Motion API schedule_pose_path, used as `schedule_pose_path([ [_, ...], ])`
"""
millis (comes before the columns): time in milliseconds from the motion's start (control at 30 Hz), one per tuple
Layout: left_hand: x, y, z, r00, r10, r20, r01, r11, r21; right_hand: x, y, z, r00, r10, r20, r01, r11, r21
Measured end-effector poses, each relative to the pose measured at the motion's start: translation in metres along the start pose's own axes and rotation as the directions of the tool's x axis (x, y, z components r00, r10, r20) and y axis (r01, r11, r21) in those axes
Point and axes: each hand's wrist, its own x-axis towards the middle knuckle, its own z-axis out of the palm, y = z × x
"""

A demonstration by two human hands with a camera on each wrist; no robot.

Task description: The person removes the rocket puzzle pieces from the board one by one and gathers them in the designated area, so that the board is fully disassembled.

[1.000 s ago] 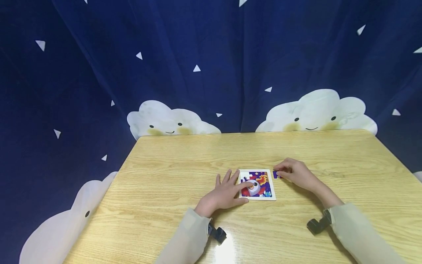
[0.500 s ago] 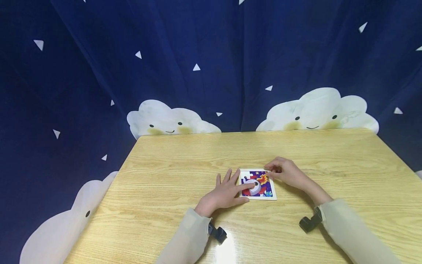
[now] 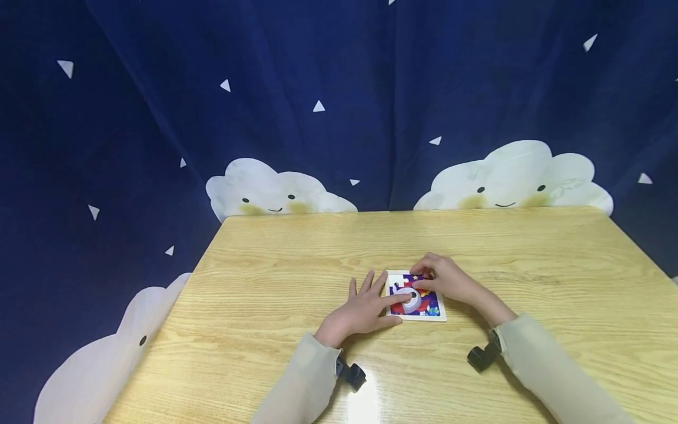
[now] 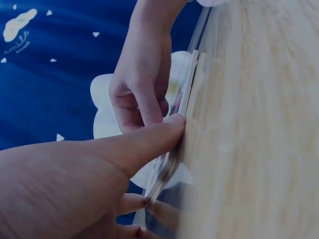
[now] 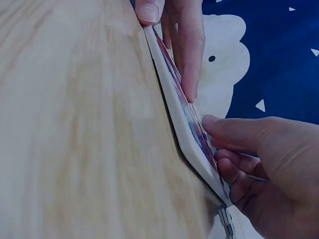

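Observation:
A small square jigsaw puzzle [image 3: 433, 307] in a white-rimmed tray lies on the table, with a penguin-like face on a purple and red picture. A white gap shows at its upper left. My left hand [image 3: 357, 312] is spread out, its index finger lying across the picture and its thumb at the near rim. Over the puzzle's upper right, my right hand [image 3: 447, 280] has thumb and fingers bent together in a pinch on a purple puzzle piece, which the fingers now largely hide. In the right wrist view, the right fingertips [image 5: 212, 122] are right at the tray's edge.
The wooden table [image 3: 265, 282] spreads around the puzzle on all sides. Behind it hangs a dark blue curtain [image 3: 265, 88] with white triangles and smiling clouds. A black wrist camera [image 3: 483, 356] sits on the right sleeve, another camera [image 3: 352, 376] on the left.
My right hand has carried the purple puzzle piece leftward from beside the tray to over the puzzle's upper right. My left hand has stayed in place on the picture.

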Motion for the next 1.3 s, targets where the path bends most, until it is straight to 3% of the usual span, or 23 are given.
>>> schedule_pose_path([
  [667,0.002,0.000,-0.002,1.000,0.008,-0.016,-0.008,1.000,0.022,0.009,-0.013,-0.003,0.994,0.038,0.099,-0.037,0.999,-0.016],
  [933,0.001,0.002,-0.003,1.000,0.005,-0.009,-0.005,1.000,0.028,0.008,-0.015,-0.006,0.983,0.067,0.172,-0.075,0.996,0.044],
  [1300,0.000,0.002,-0.002,1.000,0.000,-0.005,0.000,1.000,0.024,0.005,-0.010,0.001,0.992,0.034,0.125,-0.045,0.995,0.086],
])
